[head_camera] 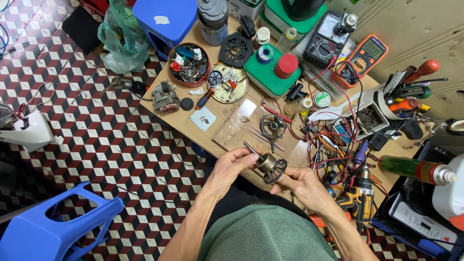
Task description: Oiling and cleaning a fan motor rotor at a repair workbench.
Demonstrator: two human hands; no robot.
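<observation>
Workbench (193,123): two hands (232,166) (both gripping) one motor rotor (269,166).

Both forearms are extended from the lower frame toward centre. The left hand (231,166) is curled, fingers closed in a grip. The right hand (302,186) is held just beside it, fingers pinched inward.

head view, steeply downward, close
</observation>
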